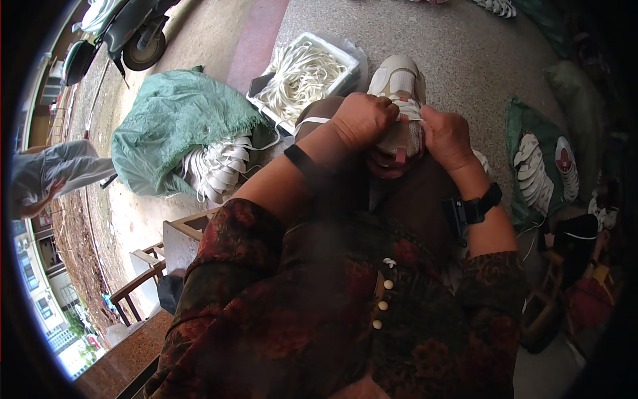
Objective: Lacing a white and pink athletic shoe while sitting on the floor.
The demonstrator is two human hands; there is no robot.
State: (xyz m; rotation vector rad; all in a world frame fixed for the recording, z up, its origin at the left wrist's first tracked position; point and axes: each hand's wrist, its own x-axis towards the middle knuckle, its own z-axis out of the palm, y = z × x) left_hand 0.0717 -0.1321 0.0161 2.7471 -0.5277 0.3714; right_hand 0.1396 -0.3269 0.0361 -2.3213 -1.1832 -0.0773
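A beige and white sneaker (pixel 397 74) with a pink pull tab at its heel rests across my lap, toe pointing away from me. White shoelace (pixel 407 108) crosses its tongue between my two hands. My left hand (pixel 367 120) is closed over the left eyelets, gripping the shoelace. From beside that wrist a loose white length runs off to the left. At the sneaker's right edge my right hand (pixel 448 137) is closed with the thumb against the eyelets, pinching the shoelace; its curled fingers are partly hidden.
A white foam box (pixel 349 74) full of white laces stands beyond my left arm. Left of it, a green woven sack (pixel 179 126) spills stacked white shoe parts (pixel 222 166). Another green sack (pixel 518 126) with shoe parts lies right. A scooter (pixel 133 40) and another person (pixel 60 173) are far left.
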